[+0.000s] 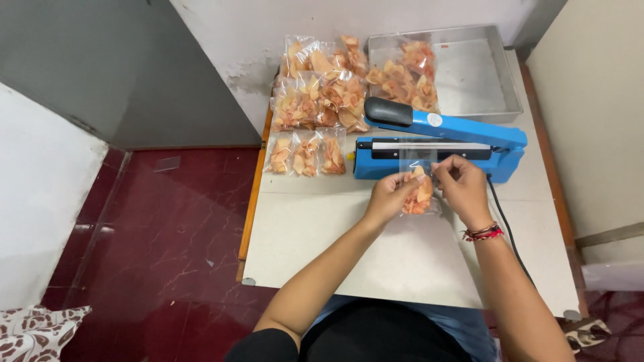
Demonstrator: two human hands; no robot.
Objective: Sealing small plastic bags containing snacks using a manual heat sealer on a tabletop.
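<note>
White table [349, 241]: big, holds everything.
Tray [490, 74]: grey metal, far right corner.
Sealer [439, 144]: blue, lid up, near the far edge.
Full bags [318, 100]: far left corner.
Left hand [388, 198]: fingers pinched on small chip bag [419, 191], mid-table, touching sealer.
Right hand [464, 191]: pinches it too.

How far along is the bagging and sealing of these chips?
Done: filled bags of chips lie piled left of the blue sealer, three small ones in a row. In hand: the left hand and right hand hold one small bag at the sealer's open bar. Left: more chips in the metal tray.
</note>
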